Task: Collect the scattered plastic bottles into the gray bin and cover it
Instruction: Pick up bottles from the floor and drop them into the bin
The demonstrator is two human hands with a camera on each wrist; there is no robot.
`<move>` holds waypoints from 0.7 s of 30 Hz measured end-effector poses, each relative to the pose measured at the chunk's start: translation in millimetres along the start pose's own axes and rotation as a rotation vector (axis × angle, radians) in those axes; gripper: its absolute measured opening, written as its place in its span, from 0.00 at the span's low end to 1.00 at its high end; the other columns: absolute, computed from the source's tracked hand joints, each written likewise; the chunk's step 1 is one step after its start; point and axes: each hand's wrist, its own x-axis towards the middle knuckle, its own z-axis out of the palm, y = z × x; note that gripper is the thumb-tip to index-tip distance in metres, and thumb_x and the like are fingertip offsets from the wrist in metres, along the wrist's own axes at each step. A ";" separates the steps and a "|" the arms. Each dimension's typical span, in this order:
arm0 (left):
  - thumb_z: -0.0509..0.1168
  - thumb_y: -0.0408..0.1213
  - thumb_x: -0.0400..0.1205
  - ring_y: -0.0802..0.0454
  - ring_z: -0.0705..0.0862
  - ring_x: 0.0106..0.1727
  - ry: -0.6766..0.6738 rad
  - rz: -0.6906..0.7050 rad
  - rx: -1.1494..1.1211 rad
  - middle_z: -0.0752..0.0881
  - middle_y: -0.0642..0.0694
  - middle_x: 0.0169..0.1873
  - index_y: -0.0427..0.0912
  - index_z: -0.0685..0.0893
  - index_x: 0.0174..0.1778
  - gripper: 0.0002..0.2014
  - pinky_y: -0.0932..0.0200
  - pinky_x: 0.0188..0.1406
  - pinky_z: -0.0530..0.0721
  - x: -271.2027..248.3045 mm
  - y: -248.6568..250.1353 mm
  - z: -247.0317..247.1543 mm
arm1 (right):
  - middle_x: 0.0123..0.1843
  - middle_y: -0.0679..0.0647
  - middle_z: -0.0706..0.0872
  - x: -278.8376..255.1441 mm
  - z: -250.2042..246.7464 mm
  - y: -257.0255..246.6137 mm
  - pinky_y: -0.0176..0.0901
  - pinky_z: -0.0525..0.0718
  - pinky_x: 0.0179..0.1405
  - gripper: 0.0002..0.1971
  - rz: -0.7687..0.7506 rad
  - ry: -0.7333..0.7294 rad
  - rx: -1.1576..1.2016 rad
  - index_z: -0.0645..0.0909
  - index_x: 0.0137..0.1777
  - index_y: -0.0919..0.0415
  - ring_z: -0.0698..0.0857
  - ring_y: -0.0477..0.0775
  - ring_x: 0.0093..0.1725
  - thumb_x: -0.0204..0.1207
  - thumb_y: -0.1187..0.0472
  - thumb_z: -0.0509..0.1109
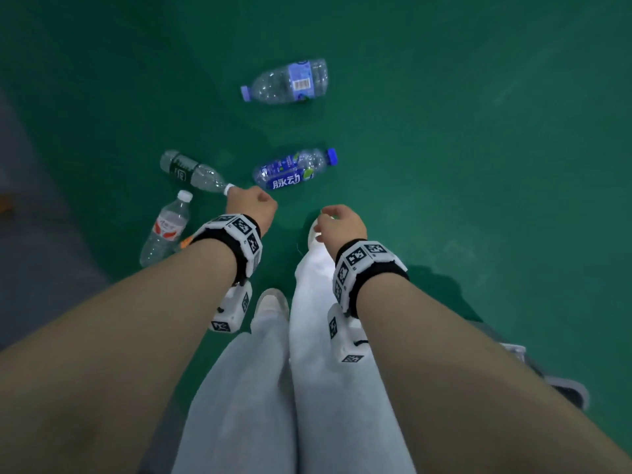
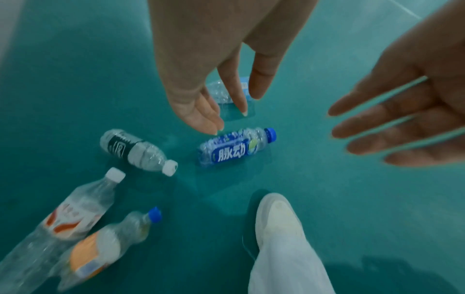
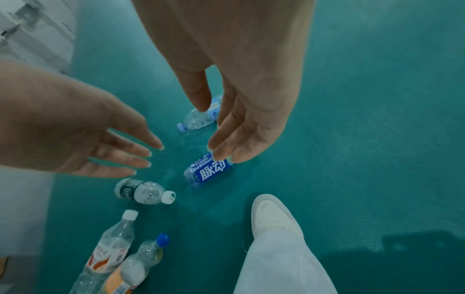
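Note:
Several empty plastic bottles lie on the green floor (image 1: pixel 444 165). Farthest is a light-blue-label bottle (image 1: pixel 287 82). Nearer lie a dark-blue-label bottle (image 1: pixel 294 169), a black-label bottle (image 1: pixel 195 172) and a red-and-white-label bottle (image 1: pixel 166 229). An orange-label bottle (image 2: pixel 105 246) lies beside the last one. My left hand (image 1: pixel 253 205) hangs empty above the black-label bottle's cap, its fingers (image 2: pixel 214 119) straight and apart from the thumb. My right hand (image 1: pixel 338 222) is empty too, and its fingers (image 3: pixel 226 153) hang relaxed above the dark-blue-label bottle (image 3: pixel 208 171).
My legs in pale trousers and white shoes (image 1: pixel 272 302) stand just behind the bottles. A grey object (image 1: pixel 564 391) lies low on the right, partly hidden by my right forearm. A grey floor strip (image 1: pixel 34 268) runs along the left.

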 end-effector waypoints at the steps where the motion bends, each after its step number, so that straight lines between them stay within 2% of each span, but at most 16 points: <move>1: 0.61 0.37 0.79 0.43 0.83 0.48 0.018 0.004 -0.017 0.81 0.37 0.61 0.38 0.86 0.50 0.11 0.60 0.45 0.74 8.2 11.7 -3.3 | 0.58 0.59 0.87 5.3 -3.2 -2.7 0.57 0.85 0.59 0.17 0.017 0.016 0.013 0.80 0.64 0.57 0.88 0.61 0.53 0.77 0.60 0.61; 5: 0.59 0.37 0.81 0.46 0.78 0.45 -0.010 0.048 0.019 0.85 0.39 0.50 0.37 0.84 0.49 0.10 0.55 0.44 0.75 42.0 51.9 -12.7 | 0.60 0.60 0.87 27.9 -8.2 -3.9 0.57 0.83 0.63 0.17 0.080 0.038 0.018 0.81 0.64 0.59 0.86 0.62 0.59 0.76 0.59 0.61; 8: 0.59 0.39 0.81 0.44 0.82 0.50 -0.018 0.114 0.014 0.87 0.40 0.51 0.37 0.85 0.51 0.12 0.52 0.52 0.79 65.9 77.0 -15.9 | 0.60 0.60 0.87 46.3 -5.6 -4.9 0.58 0.83 0.63 0.17 0.097 0.046 0.012 0.82 0.62 0.60 0.86 0.62 0.60 0.76 0.59 0.61; 11: 0.60 0.39 0.81 0.45 0.83 0.52 -0.031 0.158 0.006 0.86 0.43 0.53 0.39 0.84 0.51 0.11 0.54 0.49 0.78 94.2 89.0 -15.3 | 0.59 0.59 0.88 67.9 5.9 -9.1 0.57 0.83 0.63 0.16 0.120 0.038 0.014 0.82 0.61 0.58 0.86 0.62 0.59 0.76 0.58 0.60; 13: 0.61 0.40 0.81 0.46 0.80 0.53 -0.026 0.155 -0.010 0.80 0.41 0.60 0.40 0.84 0.52 0.10 0.54 0.52 0.77 110.1 93.8 -12.2 | 0.58 0.57 0.88 82.3 14.2 -11.9 0.55 0.84 0.61 0.16 0.143 0.036 0.047 0.82 0.61 0.56 0.87 0.61 0.59 0.76 0.58 0.60; 14: 0.61 0.41 0.81 0.45 0.78 0.57 -0.020 0.139 -0.024 0.74 0.40 0.65 0.41 0.83 0.54 0.11 0.53 0.59 0.77 118.0 95.9 -10.0 | 0.58 0.57 0.88 90.6 19.4 -13.0 0.54 0.83 0.59 0.16 0.154 0.038 0.064 0.82 0.61 0.56 0.87 0.60 0.58 0.76 0.57 0.61; 16: 0.63 0.44 0.80 0.45 0.70 0.68 -0.017 0.117 -0.019 0.62 0.41 0.70 0.45 0.81 0.62 0.16 0.55 0.72 0.67 137.2 97.5 -5.1 | 0.58 0.56 0.88 110.1 35.0 -15.8 0.53 0.83 0.58 0.16 0.177 0.025 0.077 0.81 0.62 0.56 0.87 0.60 0.58 0.76 0.55 0.63; 18: 0.65 0.47 0.79 0.45 0.62 0.72 -0.012 0.143 0.039 0.57 0.42 0.71 0.49 0.76 0.69 0.21 0.57 0.74 0.61 151.2 100.7 -0.8 | 0.59 0.56 0.88 125.3 49.3 -17.7 0.55 0.83 0.61 0.20 0.196 0.001 0.080 0.80 0.65 0.56 0.87 0.60 0.59 0.76 0.49 0.66; 21: 0.66 0.47 0.77 0.41 0.58 0.74 0.064 0.192 0.135 0.54 0.40 0.74 0.52 0.74 0.70 0.24 0.55 0.76 0.61 183.7 101.3 8.8 | 0.64 0.57 0.85 151.4 68.5 -20.4 0.57 0.83 0.63 0.29 0.244 -0.008 0.103 0.73 0.72 0.58 0.85 0.60 0.61 0.75 0.43 0.69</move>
